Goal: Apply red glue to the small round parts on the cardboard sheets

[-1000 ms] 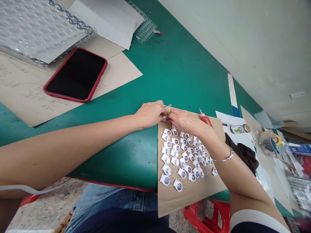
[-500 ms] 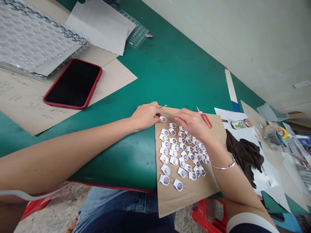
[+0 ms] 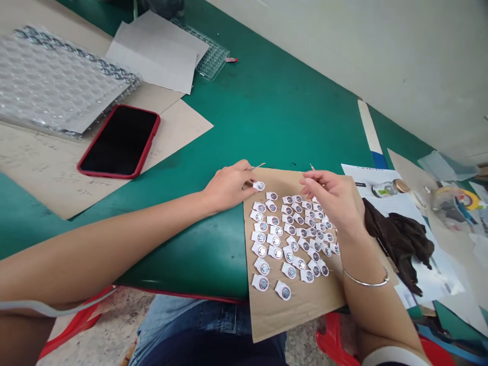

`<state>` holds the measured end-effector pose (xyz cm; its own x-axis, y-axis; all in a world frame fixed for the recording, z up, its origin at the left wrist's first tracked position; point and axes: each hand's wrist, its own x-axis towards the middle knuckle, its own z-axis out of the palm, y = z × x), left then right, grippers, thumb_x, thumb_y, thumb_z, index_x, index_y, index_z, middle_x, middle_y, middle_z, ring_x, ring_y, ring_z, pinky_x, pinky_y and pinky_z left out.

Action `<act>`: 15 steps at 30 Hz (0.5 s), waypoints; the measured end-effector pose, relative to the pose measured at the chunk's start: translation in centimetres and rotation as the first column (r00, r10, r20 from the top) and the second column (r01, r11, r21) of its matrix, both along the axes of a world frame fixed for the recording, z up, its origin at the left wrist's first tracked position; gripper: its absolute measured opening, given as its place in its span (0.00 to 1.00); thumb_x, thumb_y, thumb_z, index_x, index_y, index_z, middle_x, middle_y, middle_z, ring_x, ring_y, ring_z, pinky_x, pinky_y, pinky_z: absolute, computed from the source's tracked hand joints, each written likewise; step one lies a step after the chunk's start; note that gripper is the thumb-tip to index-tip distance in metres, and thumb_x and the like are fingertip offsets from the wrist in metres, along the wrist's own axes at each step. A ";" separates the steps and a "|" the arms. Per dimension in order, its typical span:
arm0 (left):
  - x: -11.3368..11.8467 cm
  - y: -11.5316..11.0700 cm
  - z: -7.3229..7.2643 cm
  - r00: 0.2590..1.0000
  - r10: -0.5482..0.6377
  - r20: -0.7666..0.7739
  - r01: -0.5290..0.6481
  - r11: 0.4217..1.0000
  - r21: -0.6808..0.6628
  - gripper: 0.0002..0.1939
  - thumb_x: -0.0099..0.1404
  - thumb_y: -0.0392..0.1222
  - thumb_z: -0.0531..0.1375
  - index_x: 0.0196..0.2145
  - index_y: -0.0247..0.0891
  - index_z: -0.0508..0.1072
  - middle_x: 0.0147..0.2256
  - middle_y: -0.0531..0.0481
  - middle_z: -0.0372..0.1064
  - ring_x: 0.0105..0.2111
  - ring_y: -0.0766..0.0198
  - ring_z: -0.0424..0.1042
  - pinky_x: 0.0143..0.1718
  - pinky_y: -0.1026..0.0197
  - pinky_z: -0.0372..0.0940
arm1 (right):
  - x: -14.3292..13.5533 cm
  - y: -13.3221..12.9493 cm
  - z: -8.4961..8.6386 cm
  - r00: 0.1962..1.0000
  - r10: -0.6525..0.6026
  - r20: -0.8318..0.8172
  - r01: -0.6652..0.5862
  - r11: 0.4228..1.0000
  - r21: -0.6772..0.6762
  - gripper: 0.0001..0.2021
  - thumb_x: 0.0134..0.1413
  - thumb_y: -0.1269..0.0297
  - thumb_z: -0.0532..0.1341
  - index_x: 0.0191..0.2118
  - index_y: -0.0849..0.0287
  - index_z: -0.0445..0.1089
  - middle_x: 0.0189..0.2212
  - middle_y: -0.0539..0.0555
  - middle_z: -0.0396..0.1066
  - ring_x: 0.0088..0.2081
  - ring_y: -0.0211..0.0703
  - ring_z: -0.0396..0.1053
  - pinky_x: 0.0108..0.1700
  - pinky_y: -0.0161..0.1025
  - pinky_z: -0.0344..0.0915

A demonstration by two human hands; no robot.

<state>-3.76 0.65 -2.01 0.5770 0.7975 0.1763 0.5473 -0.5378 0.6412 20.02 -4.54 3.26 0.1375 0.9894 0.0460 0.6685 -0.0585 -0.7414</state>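
My left hand is closed at the cardboard's upper left corner, pinching a small white tag with a round silvery disc. A thin pointed metal tool sticks out from the same hand. Over the upper right of the brown cardboard hovers my right hand, its fingers loosely curled and apart, with nothing visible between them. Just beyond its fingers shows the thin tip of a bottle; the hand hides the rest. Several similar disc tags lie in rough rows on the cardboard.
A red-cased phone lies on paper at left, near a clear bubbled plastic tray. To the right are a dark brown cloth, a small glass jar and a roll of tape. A red stool stands below the table.
My right hand has moved right across the cardboard, uncovering more tags and covering the red bottle's body. My left hand keeps its pinch on the tag. The view has shifted slightly.
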 end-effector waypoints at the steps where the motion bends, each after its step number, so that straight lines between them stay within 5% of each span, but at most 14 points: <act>1: 0.1 -0.3 0.2 0.999 -0.004 0.045 0.004 1.000 0.018 0.08 0.60 0.45 0.60 0.36 0.41 0.74 0.39 0.51 0.64 0.32 0.67 0.66 0.30 0.64 0.60 | -1.1 0.0 0.1 0.995 0.029 -0.092 -0.035 0.997 -0.064 0.16 0.52 0.56 0.59 0.43 0.61 0.68 0.29 0.53 0.71 0.26 0.34 0.67 0.28 0.34 0.65; 6: 0.4 -1.8 0.9 0.983 0.031 0.182 -0.051 0.993 0.103 0.07 0.59 0.42 0.61 0.37 0.42 0.73 0.34 0.52 0.64 0.30 0.69 0.65 0.29 0.66 0.61 | -4.5 0.3 -0.6 0.882 0.087 -0.463 -0.248 0.922 -0.299 0.19 0.52 0.53 0.59 0.45 0.62 0.64 0.27 0.52 0.68 0.25 0.33 0.67 0.23 0.32 0.63; 11: 0.5 -2.6 1.6 0.988 0.019 0.153 -0.042 0.988 0.152 0.08 0.58 0.40 0.61 0.37 0.41 0.73 0.35 0.51 0.64 0.31 0.68 0.65 0.32 0.65 0.63 | -5.0 0.4 -2.1 0.745 -0.006 -0.667 -0.266 0.915 -0.305 0.07 0.52 0.62 0.60 0.32 0.61 0.64 0.19 0.48 0.65 0.21 0.29 0.63 0.23 0.30 0.61; 15: 0.7 -3.0 1.6 0.985 0.010 0.174 -0.045 0.980 0.196 0.08 0.59 0.40 0.60 0.38 0.40 0.73 0.35 0.50 0.65 0.31 0.67 0.66 0.31 0.65 0.63 | -4.6 0.5 -2.8 0.601 -0.077 -0.796 -0.342 0.874 -0.344 0.07 0.51 0.63 0.61 0.29 0.62 0.65 0.17 0.48 0.66 0.19 0.28 0.62 0.23 0.28 0.61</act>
<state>-3.05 -2.38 -0.40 0.5030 0.7516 0.4268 0.4549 -0.6501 0.6087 15.39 -4.06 0.51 -0.2228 0.8766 -0.4265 -0.1137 -0.4579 -0.8817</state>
